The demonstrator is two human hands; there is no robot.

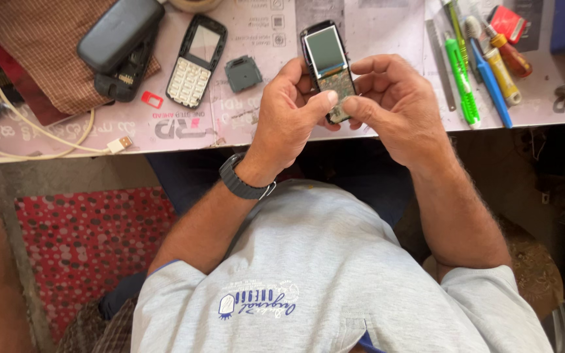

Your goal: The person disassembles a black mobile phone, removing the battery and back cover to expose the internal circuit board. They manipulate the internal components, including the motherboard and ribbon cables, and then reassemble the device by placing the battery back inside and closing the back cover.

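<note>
Both my hands hold a small opened phone body [327,65] with a bare screen and an exposed circuit board, raised over the table's near edge. My left hand [289,114], with a dark watch at the wrist, grips its lower left side, thumb pressed on the board. My right hand [397,104] grips the lower right side, thumb tip meeting the left thumb on the board. To the left on the table lie the phone's front cover with white keypad [195,62] and a small grey square part [243,73].
A dark phone and a back shell [120,42] rest on a checked cloth at the left. A tiny red card [152,99] and a white cable with plug [120,144] lie nearby. Screwdrivers, a green tool and a blue tool [485,65] lie at the right.
</note>
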